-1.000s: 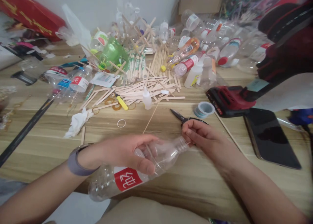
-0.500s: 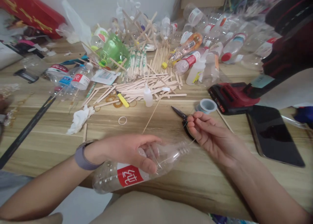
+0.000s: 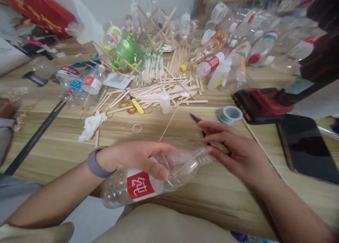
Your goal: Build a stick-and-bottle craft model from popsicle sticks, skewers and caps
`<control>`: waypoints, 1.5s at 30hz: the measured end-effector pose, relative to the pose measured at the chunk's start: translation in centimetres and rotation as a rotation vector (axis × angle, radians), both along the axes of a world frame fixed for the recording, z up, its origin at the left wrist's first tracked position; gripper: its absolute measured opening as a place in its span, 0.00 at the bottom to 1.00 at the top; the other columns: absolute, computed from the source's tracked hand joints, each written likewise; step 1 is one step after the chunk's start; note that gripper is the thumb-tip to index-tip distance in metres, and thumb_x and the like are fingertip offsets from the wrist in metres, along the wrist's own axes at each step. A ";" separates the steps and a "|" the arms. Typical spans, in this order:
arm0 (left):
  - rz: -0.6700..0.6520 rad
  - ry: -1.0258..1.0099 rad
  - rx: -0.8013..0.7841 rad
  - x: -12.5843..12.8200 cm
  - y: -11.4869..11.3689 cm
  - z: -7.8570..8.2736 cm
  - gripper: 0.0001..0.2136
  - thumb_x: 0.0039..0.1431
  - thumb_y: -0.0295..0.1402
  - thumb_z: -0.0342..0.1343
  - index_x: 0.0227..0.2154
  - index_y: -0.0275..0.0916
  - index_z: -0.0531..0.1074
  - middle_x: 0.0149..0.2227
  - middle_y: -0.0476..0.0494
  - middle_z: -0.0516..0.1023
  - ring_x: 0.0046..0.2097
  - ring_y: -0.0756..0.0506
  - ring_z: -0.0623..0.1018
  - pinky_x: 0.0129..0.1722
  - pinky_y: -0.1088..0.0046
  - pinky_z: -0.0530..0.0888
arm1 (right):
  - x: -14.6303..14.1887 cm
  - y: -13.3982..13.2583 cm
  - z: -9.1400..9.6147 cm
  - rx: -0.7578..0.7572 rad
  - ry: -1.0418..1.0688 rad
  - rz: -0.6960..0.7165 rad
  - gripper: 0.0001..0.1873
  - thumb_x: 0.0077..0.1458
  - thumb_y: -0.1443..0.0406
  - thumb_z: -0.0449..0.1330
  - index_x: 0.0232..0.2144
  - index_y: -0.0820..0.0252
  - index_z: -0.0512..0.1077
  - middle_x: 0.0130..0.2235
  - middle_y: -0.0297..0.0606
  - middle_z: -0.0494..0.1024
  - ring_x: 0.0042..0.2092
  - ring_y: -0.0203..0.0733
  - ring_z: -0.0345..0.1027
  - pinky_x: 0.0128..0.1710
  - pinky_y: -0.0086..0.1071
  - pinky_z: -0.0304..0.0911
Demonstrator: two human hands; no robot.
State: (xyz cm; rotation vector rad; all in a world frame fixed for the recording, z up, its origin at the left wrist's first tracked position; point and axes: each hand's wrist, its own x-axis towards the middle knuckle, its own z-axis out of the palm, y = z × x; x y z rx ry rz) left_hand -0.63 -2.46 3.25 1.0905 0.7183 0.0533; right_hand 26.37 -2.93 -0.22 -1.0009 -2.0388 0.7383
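Observation:
My left hand is closed around the waist of a clear plastic bottle with a red and white label. The bottle lies on its side, its open neck pointing right. Through its wall show thin, pale, stick-like pieces near the shoulder. My right hand is at the bottle mouth, fingers and thumb apart, the thumb side close to the rim. Beneath its fingers are black scissors, blades pointing to the upper left and handles partly covered. Whether the fingers touch the scissors is unclear.
Behind are wooden sticks, a small glue bottle, a yellow-handled tool and many plastic bottles. To the right lie a spool, a red and black power tool and a phone. Another person's hand is far left.
My right hand has gone from a fingertip pinch on a thin thread beside the bottle neck to spread fingers over the scissors. My left hand keeps its hold; the view has shifted slightly.

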 end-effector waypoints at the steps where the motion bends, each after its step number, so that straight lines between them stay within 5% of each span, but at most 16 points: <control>1: 0.006 -0.014 -0.009 0.0 0.0 -0.1 0.29 0.46 0.48 0.66 0.50 0.43 0.71 0.39 0.50 0.75 0.40 0.46 0.73 0.39 0.74 0.68 | 0.0 0.1 0.0 0.005 -0.008 0.000 0.04 0.57 0.63 0.60 0.34 0.52 0.75 0.52 0.40 0.75 0.52 0.50 0.71 0.49 0.45 0.68; 13: 0.060 -0.008 -0.121 0.8 -0.6 -1.5 0.26 0.47 0.46 0.66 0.47 0.42 0.67 0.38 0.50 0.76 0.38 0.48 0.75 0.36 0.74 0.71 | -0.6 0.1 -0.8 0.009 -0.048 -0.150 0.04 0.58 0.63 0.59 0.32 0.54 0.72 0.47 0.38 0.77 0.47 0.47 0.72 0.46 0.42 0.67; 21: 0.052 -0.004 0.079 1.3 -1.0 -2.0 0.32 0.52 0.51 0.61 0.57 0.45 0.63 0.49 0.44 0.75 0.47 0.42 0.74 0.43 0.68 0.71 | -0.9 -0.2 -0.8 -0.140 -0.064 -0.235 0.08 0.58 0.61 0.57 0.28 0.56 0.72 0.25 0.33 0.73 0.27 0.38 0.65 0.26 0.32 0.59; 28: 0.048 0.107 0.156 1.6 -1.8 -2.1 0.34 0.56 0.52 0.56 0.61 0.44 0.58 0.56 0.39 0.71 0.54 0.38 0.72 0.49 0.63 0.70 | -0.8 -0.1 -1.1 -0.327 0.022 -0.235 0.11 0.56 0.58 0.58 0.29 0.59 0.73 0.25 0.34 0.72 0.25 0.36 0.62 0.24 0.30 0.56; 37: 0.010 0.231 0.386 1.8 -2.6 -0.7 0.40 0.51 0.48 0.62 0.64 0.44 0.54 0.54 0.44 0.73 0.50 0.38 0.75 0.46 0.65 0.72 | -1.2 0.0 -0.5 -0.415 0.009 -0.217 0.12 0.54 0.56 0.57 0.28 0.59 0.72 0.22 0.33 0.69 0.23 0.35 0.58 0.22 0.29 0.54; 45: -0.130 0.335 0.472 1.3 -2.5 -0.3 0.43 0.58 0.49 0.54 0.68 0.45 0.34 0.65 0.39 0.60 0.59 0.36 0.68 0.55 0.60 0.67 | -0.9 -0.1 -0.7 -0.499 0.070 -0.214 0.14 0.54 0.54 0.58 0.31 0.59 0.72 0.23 0.33 0.68 0.24 0.34 0.57 0.21 0.28 0.50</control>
